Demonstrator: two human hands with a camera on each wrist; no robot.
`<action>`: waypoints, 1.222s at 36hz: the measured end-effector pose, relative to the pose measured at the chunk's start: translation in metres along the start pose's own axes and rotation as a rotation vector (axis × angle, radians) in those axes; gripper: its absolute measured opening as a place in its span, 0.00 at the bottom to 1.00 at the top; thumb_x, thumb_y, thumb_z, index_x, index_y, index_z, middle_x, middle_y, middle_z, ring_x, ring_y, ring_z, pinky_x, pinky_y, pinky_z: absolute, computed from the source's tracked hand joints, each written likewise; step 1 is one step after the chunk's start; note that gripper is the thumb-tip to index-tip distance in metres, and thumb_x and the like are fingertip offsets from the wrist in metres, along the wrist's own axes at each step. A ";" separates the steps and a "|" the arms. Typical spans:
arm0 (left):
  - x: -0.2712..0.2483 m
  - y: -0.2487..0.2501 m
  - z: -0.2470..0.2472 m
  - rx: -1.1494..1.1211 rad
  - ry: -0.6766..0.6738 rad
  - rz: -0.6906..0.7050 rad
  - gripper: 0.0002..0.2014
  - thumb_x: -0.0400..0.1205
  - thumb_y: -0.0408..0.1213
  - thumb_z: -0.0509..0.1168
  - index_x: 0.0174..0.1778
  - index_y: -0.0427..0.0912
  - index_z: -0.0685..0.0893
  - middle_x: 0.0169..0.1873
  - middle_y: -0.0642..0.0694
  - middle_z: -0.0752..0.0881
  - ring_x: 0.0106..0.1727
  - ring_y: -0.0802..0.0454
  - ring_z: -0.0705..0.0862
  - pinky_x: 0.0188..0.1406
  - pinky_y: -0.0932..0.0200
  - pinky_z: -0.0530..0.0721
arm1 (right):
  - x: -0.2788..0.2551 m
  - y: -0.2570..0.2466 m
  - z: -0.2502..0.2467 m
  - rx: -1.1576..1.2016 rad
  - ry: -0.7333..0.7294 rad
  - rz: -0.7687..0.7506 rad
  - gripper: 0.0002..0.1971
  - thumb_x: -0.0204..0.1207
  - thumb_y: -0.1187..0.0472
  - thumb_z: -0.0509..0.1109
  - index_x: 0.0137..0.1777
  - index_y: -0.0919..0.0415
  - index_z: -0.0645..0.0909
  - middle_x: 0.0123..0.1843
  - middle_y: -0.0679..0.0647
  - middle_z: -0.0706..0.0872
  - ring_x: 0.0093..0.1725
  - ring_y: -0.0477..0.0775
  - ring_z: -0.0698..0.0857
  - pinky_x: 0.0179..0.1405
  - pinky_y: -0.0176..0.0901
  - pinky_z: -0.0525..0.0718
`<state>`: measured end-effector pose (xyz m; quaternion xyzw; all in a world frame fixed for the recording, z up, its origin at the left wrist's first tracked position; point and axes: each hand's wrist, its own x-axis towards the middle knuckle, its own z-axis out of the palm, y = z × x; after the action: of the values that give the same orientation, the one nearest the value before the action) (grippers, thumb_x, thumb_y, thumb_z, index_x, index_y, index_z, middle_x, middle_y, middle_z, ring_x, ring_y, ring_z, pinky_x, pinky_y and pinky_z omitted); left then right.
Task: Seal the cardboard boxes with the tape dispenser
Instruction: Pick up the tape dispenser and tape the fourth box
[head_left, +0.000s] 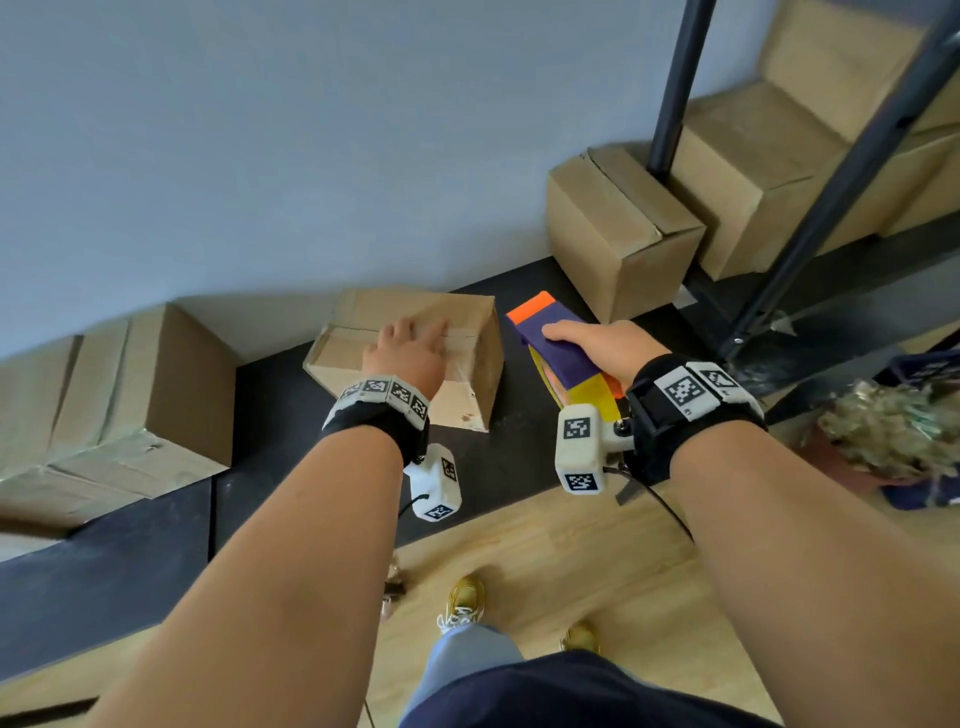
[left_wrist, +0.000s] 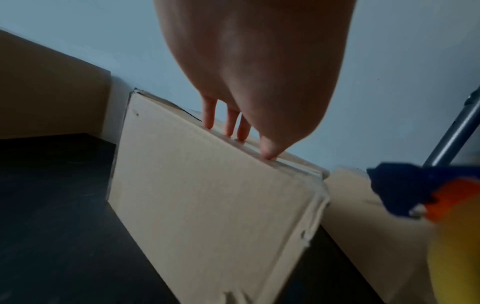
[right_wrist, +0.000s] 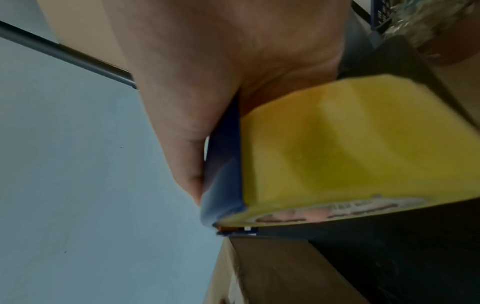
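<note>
At the far left, a stack of cardboard boxes (head_left: 119, 410) is sitting on the black worktop (head_left: 270, 457) against the pale blue wall (head_left: 260, 130). Just to its right, we are reaching our left arm forward and down, wrist strap (head_left: 382, 400) on top, and laying our left hand (head_left: 410, 348) palm-down on the top of the small cardboard box (head_left: 467, 384). The fingers are lying straight and slightly spread; in the left wrist view 3 fingertips (left_wrist: 209, 121) and the thumb are pressing along the taped top edge of that box (left_wrist: 207, 205). The box is standing near the wall, apart from the stack on its left. Clear tape is showing along its top seam and down its right corner.

Right beside the box, we are holding the tape dispenser (head_left: 558, 343) in our right hand (head_left: 602, 348), arm stretched forward. The fingers are wrapping over its purple body, and the orange front end is pointing toward the wall, above the worktop. The right wrist view is showing our thumb lying along the blue side of the dispenser (right_wrist: 226, 164) next to the yellow tape roll (right_wrist: 350, 148).

Further right, more cardboard boxes (head_left: 623, 234) are stacked behind 2 dark metal poles (head_left: 670, 104). At the far right edge, a crumpled bundle (head_left: 893, 431) is lying.
</note>
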<state>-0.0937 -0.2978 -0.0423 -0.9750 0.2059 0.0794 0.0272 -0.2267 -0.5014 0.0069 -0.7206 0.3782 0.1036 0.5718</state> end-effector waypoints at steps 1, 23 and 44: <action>-0.004 0.001 0.002 0.017 0.022 -0.009 0.23 0.87 0.52 0.42 0.81 0.64 0.56 0.77 0.43 0.64 0.75 0.41 0.65 0.69 0.42 0.68 | -0.001 -0.001 -0.001 -0.003 -0.008 -0.010 0.20 0.70 0.42 0.77 0.45 0.59 0.81 0.55 0.59 0.89 0.52 0.58 0.88 0.58 0.50 0.84; 0.008 0.044 -0.050 -1.054 -0.153 -0.191 0.18 0.88 0.42 0.52 0.49 0.33 0.83 0.45 0.40 0.85 0.38 0.46 0.83 0.39 0.56 0.79 | -0.008 -0.001 -0.011 0.000 -0.126 -0.124 0.35 0.49 0.34 0.80 0.50 0.60 0.89 0.47 0.56 0.93 0.53 0.61 0.91 0.65 0.59 0.82; 0.007 0.047 -0.052 -1.432 -0.428 -0.354 0.11 0.87 0.28 0.54 0.39 0.36 0.75 0.36 0.42 0.80 0.35 0.50 0.81 0.35 0.60 0.83 | -0.007 0.003 -0.015 0.029 -0.228 -0.087 0.39 0.50 0.33 0.82 0.56 0.60 0.88 0.50 0.58 0.93 0.57 0.64 0.90 0.69 0.60 0.81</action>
<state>-0.0986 -0.3486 0.0072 -0.7366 -0.0647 0.3749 -0.5592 -0.2383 -0.5116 0.0134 -0.7117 0.2804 0.1544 0.6253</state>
